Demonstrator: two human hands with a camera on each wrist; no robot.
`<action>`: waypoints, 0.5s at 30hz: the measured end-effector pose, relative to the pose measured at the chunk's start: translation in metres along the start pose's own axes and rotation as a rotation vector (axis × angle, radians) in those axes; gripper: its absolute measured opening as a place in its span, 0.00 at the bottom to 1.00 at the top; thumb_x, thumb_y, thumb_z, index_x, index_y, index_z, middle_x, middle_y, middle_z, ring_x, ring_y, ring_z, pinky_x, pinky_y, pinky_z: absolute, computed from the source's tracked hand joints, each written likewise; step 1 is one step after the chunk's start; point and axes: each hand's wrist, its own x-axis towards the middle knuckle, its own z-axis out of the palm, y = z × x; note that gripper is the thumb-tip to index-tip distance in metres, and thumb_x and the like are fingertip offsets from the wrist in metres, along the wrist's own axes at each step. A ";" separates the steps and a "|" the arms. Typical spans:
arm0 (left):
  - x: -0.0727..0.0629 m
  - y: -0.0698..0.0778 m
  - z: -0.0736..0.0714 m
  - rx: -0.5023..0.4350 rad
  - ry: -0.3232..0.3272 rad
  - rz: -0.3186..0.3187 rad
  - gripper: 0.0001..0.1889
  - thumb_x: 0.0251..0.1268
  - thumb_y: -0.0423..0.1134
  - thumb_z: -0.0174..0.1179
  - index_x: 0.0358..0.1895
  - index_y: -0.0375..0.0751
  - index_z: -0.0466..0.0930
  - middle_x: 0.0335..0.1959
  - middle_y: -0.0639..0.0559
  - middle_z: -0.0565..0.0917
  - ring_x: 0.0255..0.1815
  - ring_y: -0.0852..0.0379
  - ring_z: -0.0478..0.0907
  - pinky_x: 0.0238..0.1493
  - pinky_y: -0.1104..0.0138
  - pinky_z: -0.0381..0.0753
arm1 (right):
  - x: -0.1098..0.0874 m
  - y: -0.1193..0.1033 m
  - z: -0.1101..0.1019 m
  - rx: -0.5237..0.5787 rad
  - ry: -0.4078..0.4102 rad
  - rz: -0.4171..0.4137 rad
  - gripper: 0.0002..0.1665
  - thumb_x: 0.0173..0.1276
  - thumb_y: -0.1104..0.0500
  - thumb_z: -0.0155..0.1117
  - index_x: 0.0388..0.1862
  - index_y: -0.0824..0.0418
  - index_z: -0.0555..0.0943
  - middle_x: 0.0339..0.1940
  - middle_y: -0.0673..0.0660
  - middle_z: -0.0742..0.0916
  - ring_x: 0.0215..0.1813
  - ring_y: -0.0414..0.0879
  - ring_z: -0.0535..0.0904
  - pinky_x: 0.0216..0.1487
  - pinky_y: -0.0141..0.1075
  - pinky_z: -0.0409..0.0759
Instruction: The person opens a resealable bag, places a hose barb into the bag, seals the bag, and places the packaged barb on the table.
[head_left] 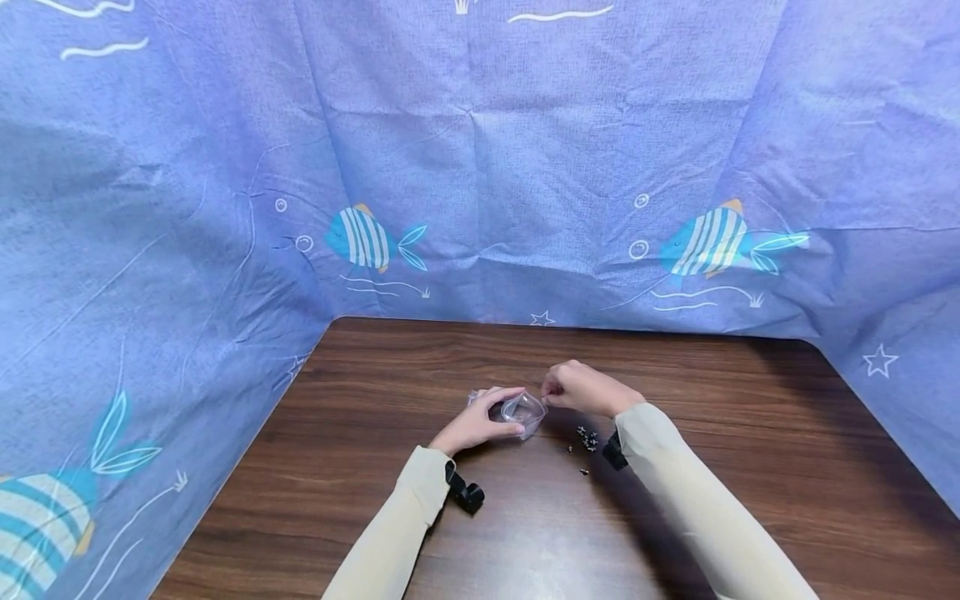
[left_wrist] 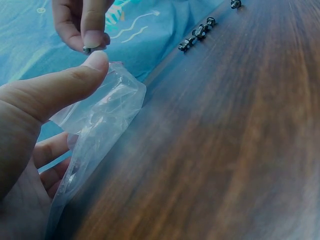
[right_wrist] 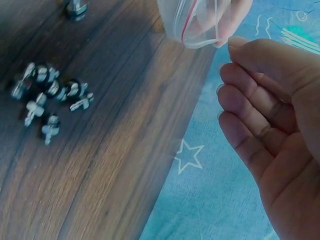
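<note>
My left hand [head_left: 480, 423] holds a clear zip bag [head_left: 525, 412] between thumb and fingers, its mouth spread towards the right. A red line [right_wrist: 190, 20] runs along the bag's rim in the right wrist view. Just beside that mouth, my right hand [head_left: 587, 390] has thumb and fingertips pinched together. In the left wrist view a tiny dark metal piece [left_wrist: 87, 50] shows at those fingertips, most of it hidden. On the table, near the right wrist, lies a small cluster of black-and-silver metal pieces [right_wrist: 45, 87] with cross-shaped ends.
Two loose pieces lie apart from the cluster, one a dark metal bit [head_left: 570, 449] and the other a dark bit [head_left: 584, 472] nearer me. The brown wooden table [head_left: 360, 400] ends at a blue fish-patterned cloth [head_left: 480, 167] behind and at the sides.
</note>
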 end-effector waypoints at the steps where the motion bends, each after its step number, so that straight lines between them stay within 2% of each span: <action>1: 0.000 0.000 0.000 0.002 0.001 0.000 0.35 0.56 0.50 0.68 0.69 0.54 0.68 0.66 0.52 0.72 0.64 0.54 0.66 0.66 0.54 0.64 | 0.001 -0.001 0.000 0.000 0.000 0.002 0.03 0.62 0.61 0.67 0.28 0.58 0.84 0.25 0.46 0.82 0.27 0.33 0.73 0.32 0.27 0.76; 8: 0.001 -0.001 0.000 0.010 -0.001 -0.001 0.35 0.56 0.49 0.69 0.69 0.52 0.68 0.65 0.51 0.72 0.63 0.52 0.65 0.65 0.54 0.64 | 0.006 -0.003 0.004 -0.028 0.011 -0.027 0.03 0.60 0.64 0.67 0.27 0.59 0.83 0.25 0.46 0.82 0.27 0.33 0.73 0.32 0.27 0.76; 15: 0.000 0.000 -0.001 0.004 -0.007 0.004 0.35 0.57 0.49 0.68 0.69 0.52 0.68 0.66 0.51 0.72 0.63 0.52 0.66 0.65 0.54 0.64 | 0.009 -0.006 0.005 -0.017 0.002 -0.013 0.03 0.60 0.64 0.65 0.28 0.60 0.84 0.24 0.45 0.81 0.26 0.33 0.71 0.30 0.26 0.74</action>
